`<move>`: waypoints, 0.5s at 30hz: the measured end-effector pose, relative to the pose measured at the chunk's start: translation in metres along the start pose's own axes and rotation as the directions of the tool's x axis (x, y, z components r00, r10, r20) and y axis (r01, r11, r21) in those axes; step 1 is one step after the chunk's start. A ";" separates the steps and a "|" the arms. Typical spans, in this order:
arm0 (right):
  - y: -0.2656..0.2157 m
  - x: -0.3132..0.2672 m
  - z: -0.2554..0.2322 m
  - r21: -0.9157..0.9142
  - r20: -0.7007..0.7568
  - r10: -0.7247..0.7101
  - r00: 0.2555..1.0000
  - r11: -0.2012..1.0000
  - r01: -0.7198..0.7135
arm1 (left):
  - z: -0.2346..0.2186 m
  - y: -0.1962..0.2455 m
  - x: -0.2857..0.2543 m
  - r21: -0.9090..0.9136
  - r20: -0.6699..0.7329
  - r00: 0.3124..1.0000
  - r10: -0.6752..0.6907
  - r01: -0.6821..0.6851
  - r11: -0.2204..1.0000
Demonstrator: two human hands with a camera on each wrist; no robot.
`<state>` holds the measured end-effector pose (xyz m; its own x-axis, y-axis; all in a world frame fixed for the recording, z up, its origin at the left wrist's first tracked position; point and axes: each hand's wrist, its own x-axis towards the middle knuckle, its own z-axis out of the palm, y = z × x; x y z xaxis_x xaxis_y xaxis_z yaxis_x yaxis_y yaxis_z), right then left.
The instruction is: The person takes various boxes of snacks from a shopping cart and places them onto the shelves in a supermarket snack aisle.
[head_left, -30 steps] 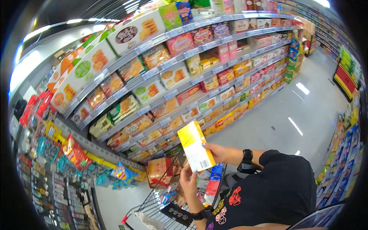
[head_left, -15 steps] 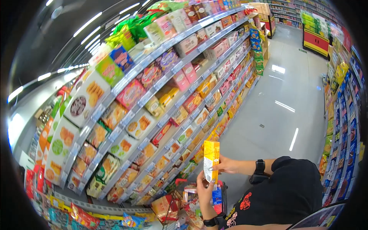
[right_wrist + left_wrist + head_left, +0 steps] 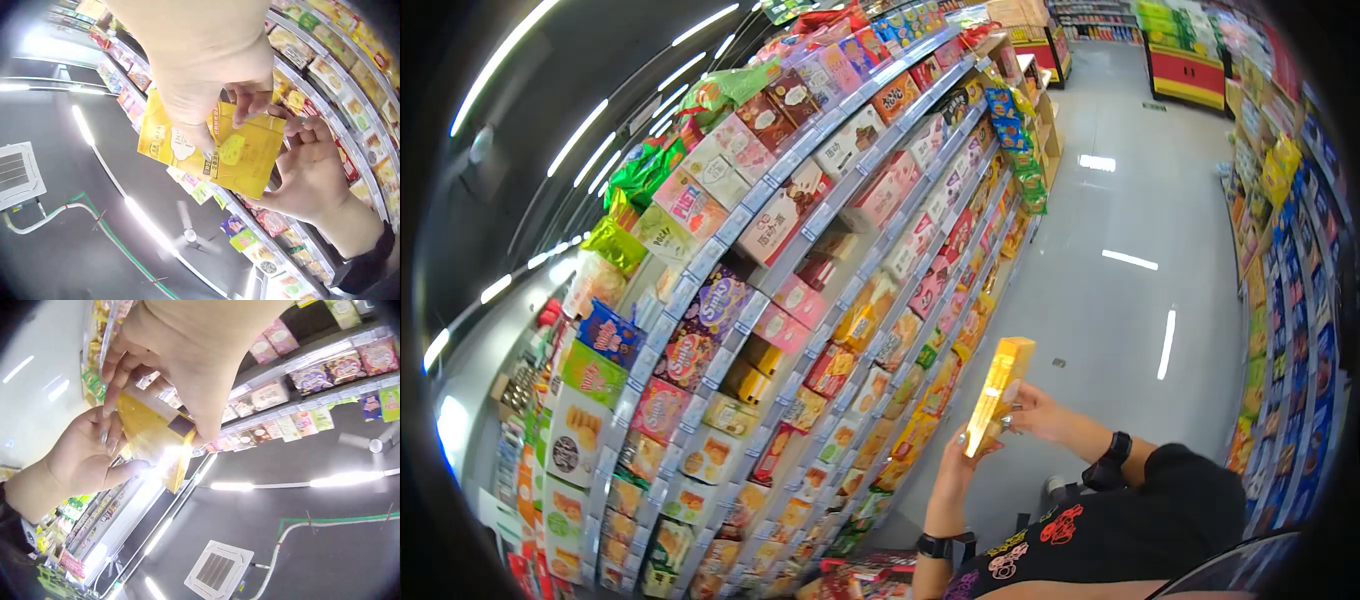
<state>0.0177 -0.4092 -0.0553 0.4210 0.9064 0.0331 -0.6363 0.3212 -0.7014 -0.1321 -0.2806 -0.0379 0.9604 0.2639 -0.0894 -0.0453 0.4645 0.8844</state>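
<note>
Both hands hold a thin yellow snack box (image 3: 998, 395) out in front of the body, tilted and nearly edge-on in the head view. My left hand (image 3: 956, 472) grips its lower end between thumb and fingers. On the right side of the box, near its middle, my right hand (image 3: 1037, 414) pinches it. The right wrist view shows the printed face of the box (image 3: 250, 153), with a white patch and a cheese-like picture; the right thumb lies over this face. Glare covers part of the box (image 3: 147, 428) in the left wrist view.
A long shelf unit (image 3: 765, 290) full of boxed and bagged snacks stands close on the left. Another stocked shelf (image 3: 1290, 330) runs along the right. The grey aisle floor (image 3: 1100, 290) leads to a red and yellow display stand (image 3: 1188, 78). Red packages (image 3: 865, 578) show at the bottom edge.
The head view has swung toward the aisle, and the cart has mostly dropped out of sight. Both hands have turned the box from its white barcode panel to nearly edge-on, keeping hold.
</note>
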 end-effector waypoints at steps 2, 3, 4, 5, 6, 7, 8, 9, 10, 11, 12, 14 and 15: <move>-0.014 -0.006 -0.028 -0.120 -0.082 -0.024 0.996 0.993 0.014 | 0.012 -0.014 0.031 0.029 0.072 0.995 -0.072 0.070 0.997; -0.024 -0.010 -0.036 -0.115 -0.118 -0.040 0.992 0.993 0.026 | 0.022 -0.016 0.043 0.034 0.099 0.990 -0.105 0.102 0.994; -0.036 -0.012 -0.040 -0.109 -0.150 -0.060 0.987 0.993 0.044 | 0.029 -0.016 0.055 0.047 0.124 0.983 -0.136 0.131 0.990; -0.044 -0.014 -0.044 -0.098 -0.183 -0.084 0.980 0.993 0.067 | 0.034 -0.015 0.065 0.066 0.151 0.974 -0.171 0.163 0.984; -0.048 -0.015 -0.051 -0.109 -0.209 -0.094 0.973 0.991 0.072 | 0.035 -0.015 0.075 0.117 0.201 0.952 -0.232 0.212 0.970; -0.051 -0.016 -0.057 -0.119 -0.239 -0.110 0.965 0.989 0.083 | 0.036 -0.014 0.082 0.145 0.201 0.935 -0.293 0.267 0.953; -0.053 -0.016 -0.062 -0.130 -0.271 -0.132 0.954 0.987 0.099 | 0.039 -0.011 0.089 0.176 0.205 0.913 -0.354 0.321 0.930; -0.054 -0.015 -0.064 -0.134 -0.300 -0.143 0.943 0.985 0.106 | 0.039 -0.010 0.096 0.207 0.210 0.886 -0.413 0.373 0.905; -0.054 -0.013 -0.067 -0.141 -0.328 -0.156 0.932 0.983 0.116 | 0.035 -0.012 0.102 0.224 0.193 0.884 -0.425 0.382 0.897; -0.056 -0.009 -0.068 -0.149 -0.354 -0.172 0.919 0.981 0.126 | 0.028 -0.017 0.108 0.242 0.176 0.883 -0.435 0.390 0.889; -0.057 -0.004 -0.068 -0.152 -0.356 -0.180 0.917 0.979 0.133 | 0.021 -0.019 0.113 0.258 0.157 0.882 -0.445 0.398 0.880; -0.055 0.011 -0.064 -0.150 -0.358 -0.188 0.914 0.978 0.142 | 0.008 -0.018 0.120 0.250 0.127 0.899 -0.419 0.380 0.891; -0.054 0.020 -0.067 -0.173 -0.323 -0.191 0.927 0.975 0.140 | -0.001 -0.016 0.122 0.247 0.110 0.906 -0.408 0.373 0.894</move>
<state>0.1034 -0.4265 -0.0644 0.7205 0.6903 -0.0657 -0.4494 0.3926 -0.8025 -0.0146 -0.2553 -0.0632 0.9191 -0.0431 -0.3916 0.3854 0.3049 0.8709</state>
